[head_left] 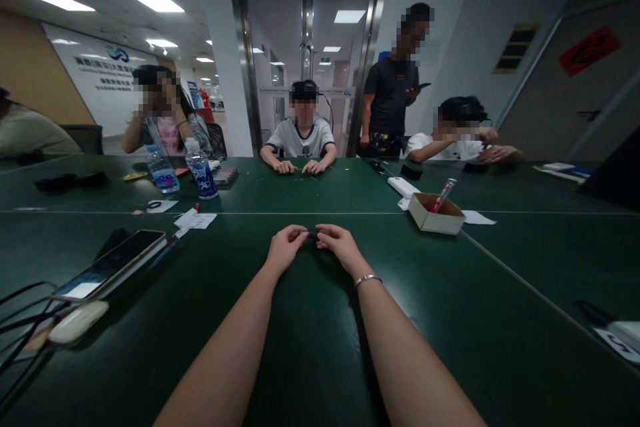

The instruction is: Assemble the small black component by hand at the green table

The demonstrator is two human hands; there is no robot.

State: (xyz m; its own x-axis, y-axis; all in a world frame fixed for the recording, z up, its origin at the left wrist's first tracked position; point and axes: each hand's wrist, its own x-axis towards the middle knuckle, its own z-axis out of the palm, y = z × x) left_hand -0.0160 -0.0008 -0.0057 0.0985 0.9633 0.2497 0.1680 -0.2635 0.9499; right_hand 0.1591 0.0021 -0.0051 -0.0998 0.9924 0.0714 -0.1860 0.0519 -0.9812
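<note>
Both my forearms reach forward over the dark green table (310,347). My left hand (285,248) and my right hand (340,245) meet at the middle of the table, fingers curled and pinched together. Between the fingertips sits a small dark object (312,234) that both hands grip; it is too small to name. A thin bracelet (367,278) circles my right wrist.
A phone (113,263), a white device (77,321) and cables (23,320) lie at the left. Two water bottles (201,170) stand further back. A small cardboard box (436,212) with a pen sits at the right. Several people sit across; one stands by the glass door (310,60).
</note>
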